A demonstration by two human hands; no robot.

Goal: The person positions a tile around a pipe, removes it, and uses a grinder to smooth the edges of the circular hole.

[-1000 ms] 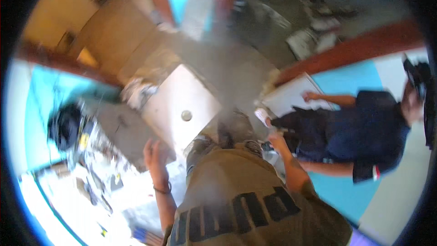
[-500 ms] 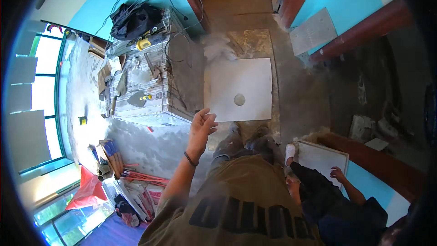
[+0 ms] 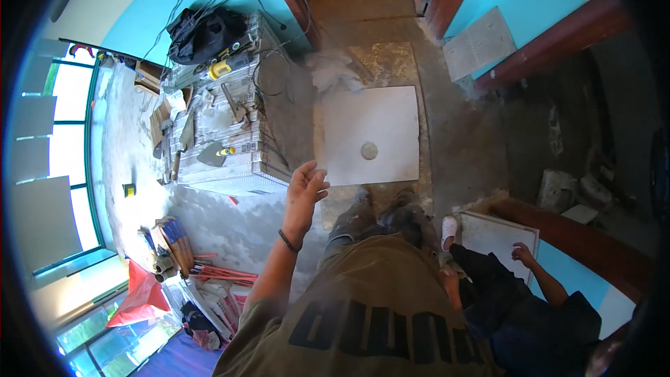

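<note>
My left hand (image 3: 306,185) is raised in the air, its fingers loosely bent and apart, with nothing visible in them. In the picture it lies beside the lower left corner of a square white tile (image 3: 380,122). The tile lies flat in front of my feet, over a stained, yellowish board (image 3: 393,61). A round greyish spot (image 3: 369,151) marks its lower middle; whether this is a hole or a disc I cannot tell. My right hand does not show.
At left, a wrapped stack (image 3: 241,164) carries a trowel (image 3: 211,154), a yellow power tool (image 3: 228,65), and a black bag (image 3: 207,33). A grey panel (image 3: 480,43) leans against the right wall. Close on my right is another person (image 3: 530,328), beside a white panel (image 3: 488,237).
My left hand has shifted slightly left and up in the picture. The whole view has turned a little. The tile appears to lie where it was.
</note>
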